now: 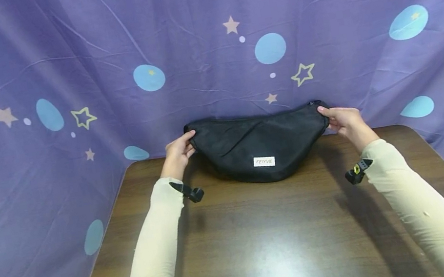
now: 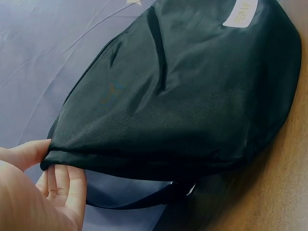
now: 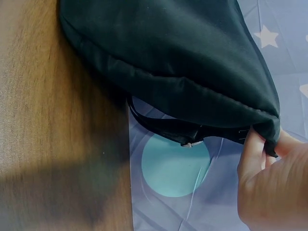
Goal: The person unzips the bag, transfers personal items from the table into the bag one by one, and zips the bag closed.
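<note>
A black fabric waist bag [image 1: 258,144] with a small white label [image 1: 263,161] is held by its two ends at the far side of the table. My left hand [image 1: 179,153] pinches the left end, thumb in front and fingers behind. The right end is pinched by my right hand [image 1: 345,121] in the same way. In the left wrist view a zipper [image 2: 91,70] runs along the bag's upper edge. Behind the bag a black strap [image 2: 132,204] hangs down; the right wrist view shows the strap with a metal-looking buckle [image 3: 191,144]. The bag's back is hidden.
The brown wooden table [image 1: 239,234] spreads below the arms. A purple curtain [image 1: 202,28] with stars and blue spots stands right behind the bag and along both sides. Black wrist straps with small devices [image 1: 355,172] sit on both sleeves.
</note>
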Demonstrator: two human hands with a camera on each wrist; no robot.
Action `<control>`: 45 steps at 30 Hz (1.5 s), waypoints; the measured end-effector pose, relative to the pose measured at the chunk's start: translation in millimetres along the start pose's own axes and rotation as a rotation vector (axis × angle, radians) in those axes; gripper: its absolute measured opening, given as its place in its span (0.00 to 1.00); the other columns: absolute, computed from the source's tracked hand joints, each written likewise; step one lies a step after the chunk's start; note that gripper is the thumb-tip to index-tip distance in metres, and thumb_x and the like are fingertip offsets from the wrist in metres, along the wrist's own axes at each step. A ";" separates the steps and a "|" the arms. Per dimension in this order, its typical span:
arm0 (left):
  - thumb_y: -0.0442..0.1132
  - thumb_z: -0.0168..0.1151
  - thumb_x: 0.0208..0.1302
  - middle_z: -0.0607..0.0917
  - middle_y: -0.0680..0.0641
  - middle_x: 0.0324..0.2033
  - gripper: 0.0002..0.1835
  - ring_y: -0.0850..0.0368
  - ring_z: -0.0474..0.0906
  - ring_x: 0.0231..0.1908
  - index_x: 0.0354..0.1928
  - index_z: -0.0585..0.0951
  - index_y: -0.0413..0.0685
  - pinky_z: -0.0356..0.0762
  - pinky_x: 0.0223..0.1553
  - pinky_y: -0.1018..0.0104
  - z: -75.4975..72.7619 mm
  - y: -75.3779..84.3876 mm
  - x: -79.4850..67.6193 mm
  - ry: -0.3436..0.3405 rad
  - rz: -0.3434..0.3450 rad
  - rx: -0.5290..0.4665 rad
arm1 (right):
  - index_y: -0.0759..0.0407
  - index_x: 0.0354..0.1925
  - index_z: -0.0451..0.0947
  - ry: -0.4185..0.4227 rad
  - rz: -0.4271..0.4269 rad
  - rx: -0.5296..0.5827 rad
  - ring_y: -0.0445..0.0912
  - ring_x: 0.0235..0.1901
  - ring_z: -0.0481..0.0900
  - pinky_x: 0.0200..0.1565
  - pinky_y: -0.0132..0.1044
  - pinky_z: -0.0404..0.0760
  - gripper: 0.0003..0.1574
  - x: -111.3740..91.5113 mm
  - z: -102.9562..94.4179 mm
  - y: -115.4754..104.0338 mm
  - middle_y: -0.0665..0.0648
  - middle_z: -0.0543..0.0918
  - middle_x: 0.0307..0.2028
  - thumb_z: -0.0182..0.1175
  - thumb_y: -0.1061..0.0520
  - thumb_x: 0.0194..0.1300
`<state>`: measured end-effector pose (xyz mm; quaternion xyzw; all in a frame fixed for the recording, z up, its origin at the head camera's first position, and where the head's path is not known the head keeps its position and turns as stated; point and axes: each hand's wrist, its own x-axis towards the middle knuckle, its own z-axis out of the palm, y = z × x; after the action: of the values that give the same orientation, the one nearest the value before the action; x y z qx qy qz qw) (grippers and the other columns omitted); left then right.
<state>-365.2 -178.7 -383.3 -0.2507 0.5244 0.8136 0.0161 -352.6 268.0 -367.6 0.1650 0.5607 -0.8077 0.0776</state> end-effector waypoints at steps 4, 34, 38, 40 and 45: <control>0.31 0.71 0.62 0.86 0.53 0.14 0.08 0.64 0.83 0.18 0.33 0.79 0.43 0.82 0.26 0.71 -0.8 -0.4 1.7 -0.003 -0.006 0.006 | 0.56 0.16 0.80 0.056 0.015 -0.016 0.38 0.16 0.82 0.22 0.29 0.84 0.23 3.9 1.1 0.8 0.49 0.83 0.14 0.63 0.65 0.69; 0.27 0.73 0.57 0.91 0.48 0.27 0.32 0.63 0.84 0.20 0.64 0.74 0.36 0.83 0.56 0.61 -7.9 -14.3 12.9 0.037 -0.044 -0.009 | 0.61 0.41 0.68 0.088 0.096 -0.048 0.38 0.21 0.82 0.26 0.31 0.85 0.17 25.9 -8.1 16.9 0.49 0.83 0.17 0.69 0.62 0.65; 0.27 0.71 0.60 0.90 0.50 0.24 0.21 0.63 0.85 0.20 0.55 0.78 0.38 0.83 0.36 0.67 -7.5 -15.1 12.2 0.034 -0.035 -0.008 | 0.62 0.38 0.68 0.033 0.108 0.007 0.41 0.22 0.84 0.27 0.34 0.87 0.20 37.0 -16.4 20.1 0.52 0.85 0.19 0.73 0.64 0.60; 0.27 0.71 0.60 0.89 0.52 0.21 0.16 0.63 0.84 0.20 0.49 0.79 0.39 0.82 0.30 0.69 -7.2 -15.0 11.3 0.031 -0.032 -0.004 | 0.62 0.41 0.67 0.047 0.114 0.013 0.40 0.22 0.84 0.27 0.33 0.87 0.20 36.0 -14.8 19.7 0.52 0.84 0.19 0.71 0.64 0.62; 0.29 0.71 0.61 0.87 0.53 0.16 0.10 0.64 0.84 0.19 0.40 0.78 0.42 0.81 0.27 0.71 -5.9 -14.5 8.1 0.021 -0.024 0.009 | 0.61 0.46 0.63 0.109 0.137 0.006 0.38 0.20 0.82 0.24 0.31 0.85 0.18 21.0 -3.0 14.6 0.50 0.83 0.17 0.64 0.63 0.69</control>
<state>-365.7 -179.2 -400.9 -0.2655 0.5251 0.8083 0.0212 -367.2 266.8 -388.7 0.2470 0.5489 -0.7920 0.1017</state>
